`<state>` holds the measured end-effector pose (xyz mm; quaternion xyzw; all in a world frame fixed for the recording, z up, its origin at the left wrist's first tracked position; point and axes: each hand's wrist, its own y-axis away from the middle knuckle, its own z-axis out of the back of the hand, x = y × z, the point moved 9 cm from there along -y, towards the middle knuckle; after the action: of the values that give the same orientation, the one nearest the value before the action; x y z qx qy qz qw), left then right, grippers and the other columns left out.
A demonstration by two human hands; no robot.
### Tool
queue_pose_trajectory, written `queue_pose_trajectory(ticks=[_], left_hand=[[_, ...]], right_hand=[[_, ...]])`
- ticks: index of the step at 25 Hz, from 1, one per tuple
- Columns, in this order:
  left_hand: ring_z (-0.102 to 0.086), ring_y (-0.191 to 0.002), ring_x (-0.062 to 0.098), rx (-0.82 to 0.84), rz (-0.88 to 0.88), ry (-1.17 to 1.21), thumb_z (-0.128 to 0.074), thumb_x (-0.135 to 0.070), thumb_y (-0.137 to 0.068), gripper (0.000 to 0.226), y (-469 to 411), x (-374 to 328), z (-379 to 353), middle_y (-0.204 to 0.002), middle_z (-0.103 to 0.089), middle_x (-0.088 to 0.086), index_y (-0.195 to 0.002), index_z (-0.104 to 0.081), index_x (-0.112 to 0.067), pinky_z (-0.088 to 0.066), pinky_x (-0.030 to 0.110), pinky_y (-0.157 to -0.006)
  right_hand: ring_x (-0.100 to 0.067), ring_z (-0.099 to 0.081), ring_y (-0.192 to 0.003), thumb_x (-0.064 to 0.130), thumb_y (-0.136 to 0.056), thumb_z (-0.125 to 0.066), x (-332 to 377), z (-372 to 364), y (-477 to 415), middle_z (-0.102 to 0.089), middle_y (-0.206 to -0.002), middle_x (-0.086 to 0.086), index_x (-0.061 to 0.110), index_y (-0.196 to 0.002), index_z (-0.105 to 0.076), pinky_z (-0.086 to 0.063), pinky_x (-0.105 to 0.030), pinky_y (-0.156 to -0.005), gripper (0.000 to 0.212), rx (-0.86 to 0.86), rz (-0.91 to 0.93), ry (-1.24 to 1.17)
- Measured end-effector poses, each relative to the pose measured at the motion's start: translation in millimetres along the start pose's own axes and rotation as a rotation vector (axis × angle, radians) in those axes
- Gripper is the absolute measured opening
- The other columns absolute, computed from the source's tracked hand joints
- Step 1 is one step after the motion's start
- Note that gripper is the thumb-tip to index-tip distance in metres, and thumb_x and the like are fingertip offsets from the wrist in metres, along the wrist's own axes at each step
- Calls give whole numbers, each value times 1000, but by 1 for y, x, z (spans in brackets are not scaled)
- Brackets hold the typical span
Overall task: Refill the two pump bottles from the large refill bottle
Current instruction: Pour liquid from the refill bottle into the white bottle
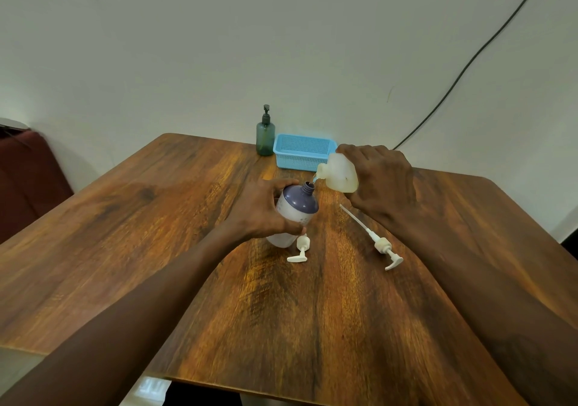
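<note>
My left hand (261,208) grips a white bottle with a purple shoulder (298,207), standing on the table with its neck open. My right hand (380,177) holds the translucent refill bottle (339,174) tipped to the left, its mouth just above the open neck, and a thin bluish stream runs between them. A short white pump head (301,249) lies in front of the purple bottle. A second white pump with a long dip tube (375,238) lies to the right. A green pump bottle (265,135) with its dark pump fitted stands at the far edge.
A light blue plastic basket (301,152) sits at the back beside the green bottle, close behind the refill bottle. The wooden table (156,233) stretches wide to the left and front. A black cable (469,64) runs down the wall at right.
</note>
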<state>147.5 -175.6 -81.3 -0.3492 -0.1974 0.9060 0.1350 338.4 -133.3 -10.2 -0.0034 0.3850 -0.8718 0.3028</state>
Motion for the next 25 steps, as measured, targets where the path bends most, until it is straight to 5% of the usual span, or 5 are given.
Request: queue_pose_trajectory(ticks=[25], left_hand=[[-65,-104,8,33,10,9,-91,-53,-55,88,0,3,-5,-120,-70,-9,-134,-61,-28,-59,34,-90]], right_hand=[[-33,-69,-99,33,-70,-87,1,5,2,-72,-120,-8,22,-135,-57,-56,-47,-84,73,-19,4,21]])
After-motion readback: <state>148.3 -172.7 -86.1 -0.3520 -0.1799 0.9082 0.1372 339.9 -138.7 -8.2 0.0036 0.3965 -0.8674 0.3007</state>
